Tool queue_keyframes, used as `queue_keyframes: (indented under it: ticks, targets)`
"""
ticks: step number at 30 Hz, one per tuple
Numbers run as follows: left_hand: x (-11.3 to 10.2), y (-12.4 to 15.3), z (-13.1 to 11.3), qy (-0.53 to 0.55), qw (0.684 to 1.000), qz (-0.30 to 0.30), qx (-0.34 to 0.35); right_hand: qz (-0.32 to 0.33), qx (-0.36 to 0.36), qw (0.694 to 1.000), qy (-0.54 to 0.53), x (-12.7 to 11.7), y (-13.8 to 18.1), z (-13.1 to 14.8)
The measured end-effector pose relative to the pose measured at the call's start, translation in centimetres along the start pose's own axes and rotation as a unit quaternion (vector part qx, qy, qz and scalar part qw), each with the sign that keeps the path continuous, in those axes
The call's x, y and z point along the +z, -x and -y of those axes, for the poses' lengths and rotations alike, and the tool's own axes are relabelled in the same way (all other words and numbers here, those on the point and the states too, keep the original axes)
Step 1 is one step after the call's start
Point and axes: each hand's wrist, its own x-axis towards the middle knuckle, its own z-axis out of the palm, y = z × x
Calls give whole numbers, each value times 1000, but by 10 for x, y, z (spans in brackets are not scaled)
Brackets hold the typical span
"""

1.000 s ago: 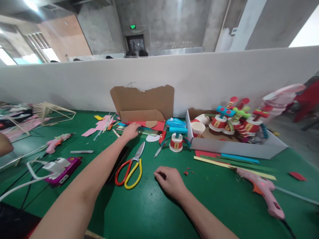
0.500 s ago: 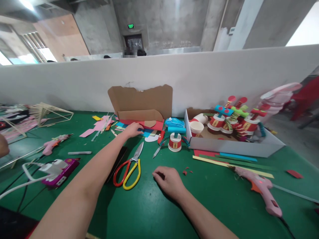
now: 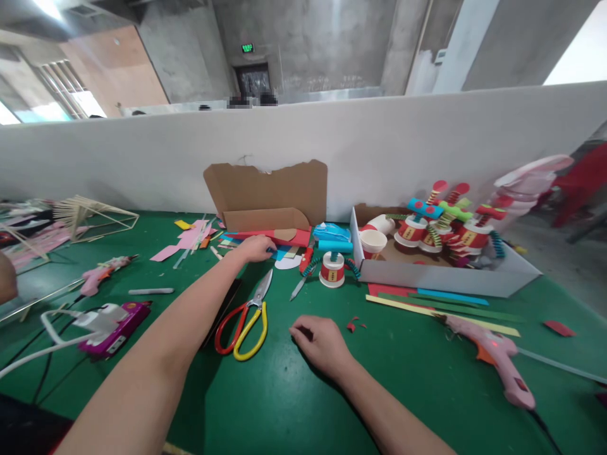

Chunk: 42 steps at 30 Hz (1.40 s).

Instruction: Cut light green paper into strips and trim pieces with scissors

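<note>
We seem to be picking through flat coloured paper scraps (image 3: 282,253).
Our left hand (image 3: 258,249) curls, hold unclear; lifting one calls for a pinch; our right hand (image 3: 323,342) rests half-curled, empty.

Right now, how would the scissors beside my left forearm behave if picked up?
The scissors have metal-looking blades, so probably fairly heavy. Lying flat, they seem unlikely to roll. Lifted by only the yellow handle, they may swing open.

Bare left forearm (image 3: 173,354) reaches far forward; bare left hand (image 3: 257,249) back up, fingers bent. Bare right hand (image 3: 322,344) sits nearer, fingers loosely curled, gap inside thumb.
</note>
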Motion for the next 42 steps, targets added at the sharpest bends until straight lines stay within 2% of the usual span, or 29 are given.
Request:
queue_keyframes:
  ticks: [9,29,42]
  targets:
    - [5,0,0,4,1000,8,-10,0,-4,1000,-1,-1,0,0]
    - [2,-3,8,35,999,20,-21,1,-1,1000,-4,-1,0,1]
    - [-9,2,6,21,999,12,-25,7,10,1000,-5,-2,-1,2]
